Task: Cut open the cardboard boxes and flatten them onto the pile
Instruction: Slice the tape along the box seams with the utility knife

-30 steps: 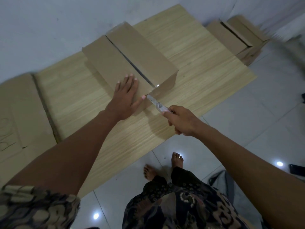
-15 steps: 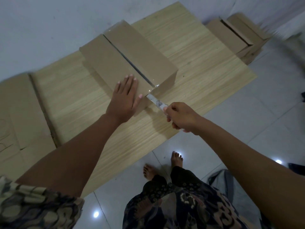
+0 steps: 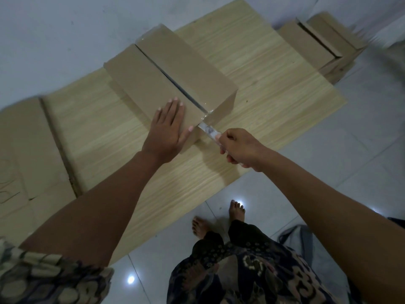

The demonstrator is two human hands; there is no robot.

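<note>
Several sheets of flattened cardboard (image 3: pixel 26 154) lie at the far left on the pale tiled floor (image 3: pixel 328 172), touching the edge of a wood-grain board (image 3: pixel 252 58) that stretches across the middle. On that board sits a closed cardboard box (image 3: pixel 153 73), its top seam slit dark along most of its length, with clear tape glinting at the near end. The left hand (image 3: pixel 167 130) lies flat on the near left flap, fingers straight and pressing down, thumb at the box's corner. Just right of it, a knife (image 3: pixel 207 129) has its blade against the box's near end face under the seam; the right hand (image 3: pixel 242 150) is clenched around the handle, hiding most of it. Farther right, at the board's far corner, a second cardboard box (image 3: pixel 317 44) stands with its flaps parted. Below, two bare feet (image 3: pixel 236 210) stand on the tiles beside the board, and a grey bag (image 3: pixel 302 240) lies at the lower right.
</note>
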